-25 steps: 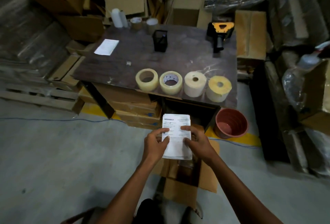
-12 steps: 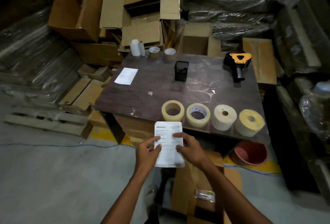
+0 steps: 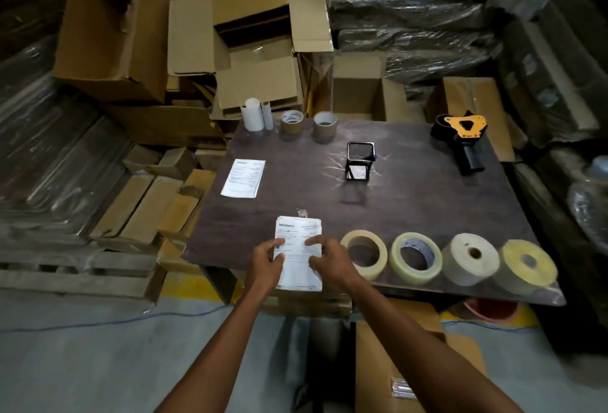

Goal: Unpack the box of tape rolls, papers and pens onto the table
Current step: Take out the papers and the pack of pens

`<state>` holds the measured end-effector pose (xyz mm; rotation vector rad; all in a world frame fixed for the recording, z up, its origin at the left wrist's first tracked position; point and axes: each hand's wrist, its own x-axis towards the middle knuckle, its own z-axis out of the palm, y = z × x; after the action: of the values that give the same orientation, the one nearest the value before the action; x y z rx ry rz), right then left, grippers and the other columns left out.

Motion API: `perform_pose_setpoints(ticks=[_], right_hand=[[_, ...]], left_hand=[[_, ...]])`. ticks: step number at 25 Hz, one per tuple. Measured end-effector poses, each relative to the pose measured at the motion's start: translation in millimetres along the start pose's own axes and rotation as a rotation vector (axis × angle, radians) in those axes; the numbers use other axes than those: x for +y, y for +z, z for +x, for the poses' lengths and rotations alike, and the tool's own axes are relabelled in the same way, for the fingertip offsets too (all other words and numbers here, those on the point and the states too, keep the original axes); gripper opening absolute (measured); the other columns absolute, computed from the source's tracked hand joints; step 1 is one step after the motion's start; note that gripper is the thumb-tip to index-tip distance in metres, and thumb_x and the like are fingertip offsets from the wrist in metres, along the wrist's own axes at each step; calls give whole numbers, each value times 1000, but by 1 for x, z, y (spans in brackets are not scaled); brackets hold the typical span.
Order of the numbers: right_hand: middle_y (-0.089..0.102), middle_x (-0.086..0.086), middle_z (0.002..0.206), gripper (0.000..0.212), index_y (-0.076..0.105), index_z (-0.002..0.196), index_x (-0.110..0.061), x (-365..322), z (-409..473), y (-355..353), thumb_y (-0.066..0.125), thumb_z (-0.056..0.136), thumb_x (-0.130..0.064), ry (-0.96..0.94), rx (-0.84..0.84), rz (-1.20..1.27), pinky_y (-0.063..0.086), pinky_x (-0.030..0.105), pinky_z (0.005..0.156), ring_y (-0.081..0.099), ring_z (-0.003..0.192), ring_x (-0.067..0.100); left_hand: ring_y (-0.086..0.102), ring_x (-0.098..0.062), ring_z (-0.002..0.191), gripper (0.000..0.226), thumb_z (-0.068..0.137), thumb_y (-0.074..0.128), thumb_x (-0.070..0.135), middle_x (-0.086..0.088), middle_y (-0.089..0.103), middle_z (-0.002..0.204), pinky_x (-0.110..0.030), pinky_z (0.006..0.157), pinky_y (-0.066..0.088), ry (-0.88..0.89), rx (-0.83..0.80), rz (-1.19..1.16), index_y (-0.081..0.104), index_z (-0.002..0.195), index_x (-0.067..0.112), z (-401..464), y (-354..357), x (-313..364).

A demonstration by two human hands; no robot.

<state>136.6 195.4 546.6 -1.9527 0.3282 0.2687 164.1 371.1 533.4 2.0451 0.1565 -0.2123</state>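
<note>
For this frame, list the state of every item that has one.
Paper stack: held by both hands over the table's near edge.
Left hand: gripping the stack.
Right hand: gripping the stack.
Single sheet: flat on table.
Four tape rolls: flat, in a row.
Mesh pen holder: upright.
Tape dispenser: lying down.

A dim storeroom. A dark brown table [image 3: 411, 202] stands at centre on a grey concrete floor [image 3: 82, 363] marked with a yellow line [image 3: 190, 284]. Open cardboard cartons [image 3: 250, 44] pile up at 11 to 12 o'clock, plastic-wrapped bundles [image 3: 411, 28] at 1 to 3 o'clock, and a wooden pallet [image 3: 75, 274] lies at 9 o'clock.
</note>
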Motion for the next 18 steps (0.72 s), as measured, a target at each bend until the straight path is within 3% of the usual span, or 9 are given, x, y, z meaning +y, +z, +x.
perform_pose_setpoints(ticks=[4,7,11,15,18], right_hand=[[59,4,131,31,62,110,-22,-4,35,15,62,85,-3,62,59,-64,56,28,89,60,116,21],[57,4,134,35,61,109,-26,-5,51,23,64,84,-3,138,80,-113,53,27,94,57,119,22],[50,6,137,41,58,120,-20,-2,62,30,63,84,-1,183,78,-204,41,16,82,54,119,21],[44,8,139,45,53,130,-17,-1,64,32,63,87,-3,184,81,-270,32,11,83,48,126,22],[50,9,137,45,57,129,-16,-5,62,30,66,86,-11,169,89,-287,38,16,93,50,127,24]], left_hand=[[64,-25,110,33,88,63,-2,-10,63,128,-37,90,58,-7,-45,40,67,116,13,46,6,-13],[63,-29,112,34,86,64,-4,-11,63,127,-39,90,58,-22,-86,77,66,116,12,65,10,-24],[62,-30,112,35,86,63,-4,-13,61,127,-43,90,58,-3,-106,100,64,117,11,73,15,-35],[58,-28,114,34,86,61,-4,-13,60,125,-43,96,54,84,-100,180,65,118,7,71,19,-32],[58,-29,114,33,85,62,-2,-14,60,124,-45,97,53,100,-123,214,65,117,6,71,20,-29]])
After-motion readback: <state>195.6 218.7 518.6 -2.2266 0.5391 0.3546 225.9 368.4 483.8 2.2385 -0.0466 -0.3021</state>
